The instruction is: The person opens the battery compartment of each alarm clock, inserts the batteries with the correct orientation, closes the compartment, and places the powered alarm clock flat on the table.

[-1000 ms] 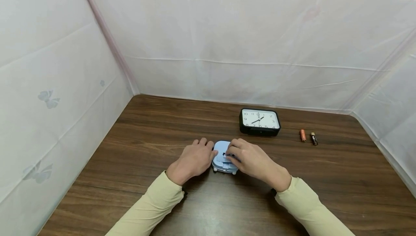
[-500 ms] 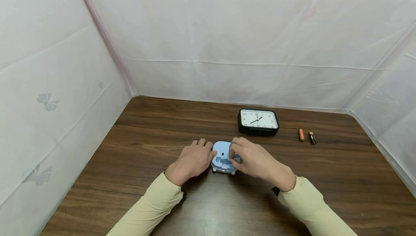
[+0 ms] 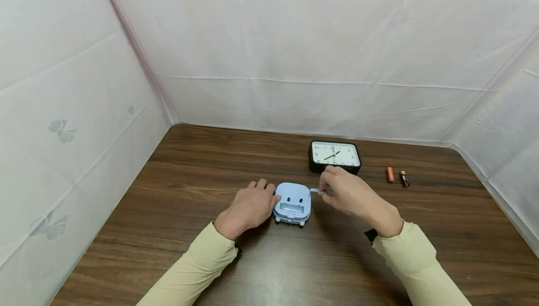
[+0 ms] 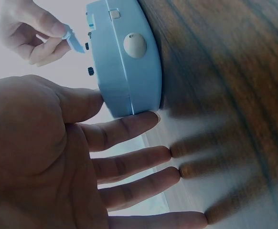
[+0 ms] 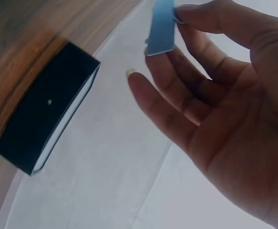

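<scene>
A small light blue clock [image 3: 292, 192] lies with its back up, showing two black knobs and an uncovered battery slot [image 3: 292, 208]. Its front is hidden against the table. My left hand [image 3: 251, 207] rests beside it, thumb and index finger touching its left side; in the left wrist view the other fingers [image 4: 136, 164] stretch out with their tips on the table. To the right of the clock, my right hand [image 3: 347, 193] pinches a thin blue battery cover [image 5: 162, 31] between thumb and fingers, held up off the clock.
A black rectangular clock [image 3: 334, 156] with a white dial stands just beyond my right hand. Farther right lie an orange battery [image 3: 390, 175] and a black battery [image 3: 404, 179]. Pale sheeting [image 3: 269, 53] closes off the wooden table's back and sides.
My right hand has lifted the battery cover off the blue clock and carried it to the right, laying bare the slot. My left hand has stayed beside the clock.
</scene>
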`<state>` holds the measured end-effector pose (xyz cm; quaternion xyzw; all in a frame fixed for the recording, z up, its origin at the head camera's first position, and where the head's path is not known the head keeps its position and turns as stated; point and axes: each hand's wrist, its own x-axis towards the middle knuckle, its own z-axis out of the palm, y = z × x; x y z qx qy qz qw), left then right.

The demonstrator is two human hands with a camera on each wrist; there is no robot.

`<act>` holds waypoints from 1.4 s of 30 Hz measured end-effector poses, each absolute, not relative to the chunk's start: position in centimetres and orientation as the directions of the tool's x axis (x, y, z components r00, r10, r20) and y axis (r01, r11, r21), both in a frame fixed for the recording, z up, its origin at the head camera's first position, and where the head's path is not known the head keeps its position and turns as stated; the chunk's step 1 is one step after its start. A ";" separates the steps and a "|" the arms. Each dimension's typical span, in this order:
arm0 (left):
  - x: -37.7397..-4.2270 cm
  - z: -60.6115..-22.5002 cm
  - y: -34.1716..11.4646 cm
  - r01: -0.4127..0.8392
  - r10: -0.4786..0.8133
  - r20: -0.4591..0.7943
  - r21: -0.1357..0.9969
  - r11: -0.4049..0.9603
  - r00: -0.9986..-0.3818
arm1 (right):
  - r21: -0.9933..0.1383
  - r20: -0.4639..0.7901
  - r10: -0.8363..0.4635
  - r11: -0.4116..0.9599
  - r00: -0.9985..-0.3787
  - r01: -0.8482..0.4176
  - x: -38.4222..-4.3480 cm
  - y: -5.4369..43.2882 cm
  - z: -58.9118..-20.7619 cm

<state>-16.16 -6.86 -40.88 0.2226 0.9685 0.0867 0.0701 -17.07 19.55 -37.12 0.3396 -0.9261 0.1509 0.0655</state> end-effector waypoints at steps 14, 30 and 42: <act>-16.1 -40.9 -7.0 0.418 0.443 -0.098 0.202 0.886 -0.891 | -0.253 0.045 -0.604 0.763 -0.795 -0.594 -18.5 19.9 -38.9; -16.1 -40.9 -7.1 0.418 0.442 -0.091 0.203 0.885 -0.892 | -0.254 -0.091 -0.564 0.810 -0.821 -0.528 -19.2 20.1 -39.9; -16.1 -40.8 -7.2 0.411 0.437 -0.105 0.203 0.889 -0.893 | -0.374 -0.085 -0.516 0.809 -0.852 -0.453 -19.2 19.5 -39.6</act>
